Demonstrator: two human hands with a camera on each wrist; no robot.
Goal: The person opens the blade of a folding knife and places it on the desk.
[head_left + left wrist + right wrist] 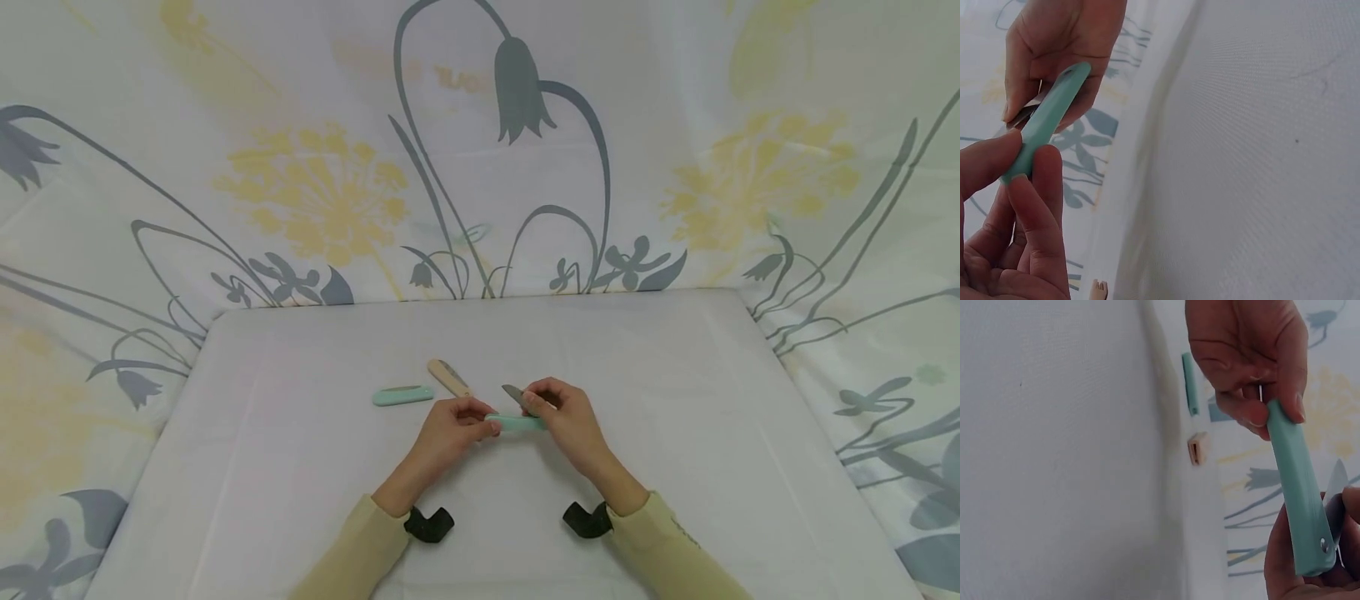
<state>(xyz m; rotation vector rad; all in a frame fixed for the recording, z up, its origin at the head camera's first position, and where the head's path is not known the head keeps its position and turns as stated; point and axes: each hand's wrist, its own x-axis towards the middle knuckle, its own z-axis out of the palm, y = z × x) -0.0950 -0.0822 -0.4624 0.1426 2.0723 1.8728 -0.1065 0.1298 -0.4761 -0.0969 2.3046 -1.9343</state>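
A mint-green folding knife (517,423) is held up between both hands, its blade (513,392) swung partway out from the handle. My left hand (448,427) pinches the tail end of the handle (1054,115) between thumb and fingers. At the rivet end, my right hand (568,418) grips the knife; its thumb and fingers pinch the blade, as the right wrist view shows beside the handle (1297,494). Beyond the left hand lie a second mint-green folding knife (402,397) and a beige folding knife (447,377), the latter's near end close to the left fingers.
A white cloth covers the table (300,483). Flower-patterned fabric (322,192) rises at the back and both sides. Black wrist-worn pieces (430,525) show at both sleeve cuffs.
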